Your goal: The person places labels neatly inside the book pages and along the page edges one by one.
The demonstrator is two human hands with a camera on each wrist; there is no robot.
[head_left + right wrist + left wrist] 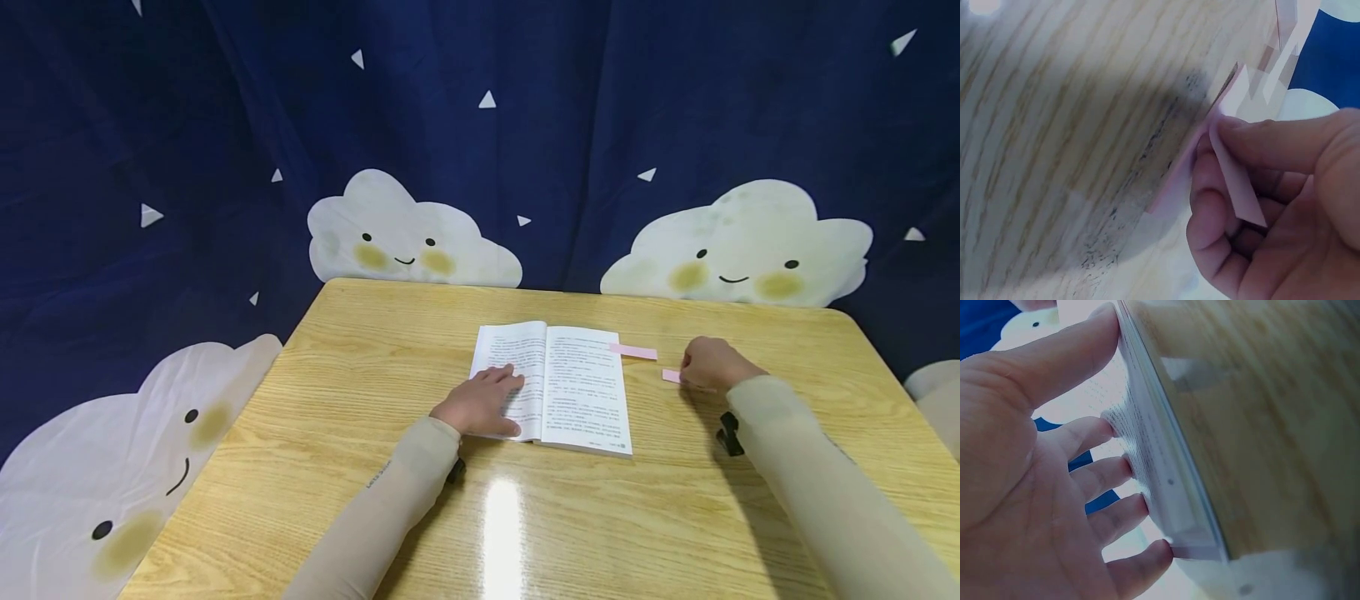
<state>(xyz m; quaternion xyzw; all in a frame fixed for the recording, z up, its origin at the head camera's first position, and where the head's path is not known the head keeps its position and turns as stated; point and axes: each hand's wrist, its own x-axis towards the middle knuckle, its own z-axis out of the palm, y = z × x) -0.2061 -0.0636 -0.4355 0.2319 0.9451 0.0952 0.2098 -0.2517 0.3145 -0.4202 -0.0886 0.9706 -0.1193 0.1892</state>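
Note:
An open book [581,392] with printed pages lies on the wooden table. My left hand [483,402] rests on its left page, fingers spread; in the left wrist view the fingertips [1138,506] touch the paper. A pink sticky strip [637,352] juts from the right page's outer edge, near the top. To the right of the book, my right hand [714,364] is at a small pad of pink sticky notes [671,377] on the table. Up close, its thumb and forefinger pinch a pink sticky note [1238,181], whose free end is bent up from the pad.
The wooden table [360,375] reaches back to a dark blue curtain [420,100] printed with white clouds and triangles. A bright light reflection lies on the tabletop in front of the book. A dark wrist device [729,433] is strapped under the right sleeve.

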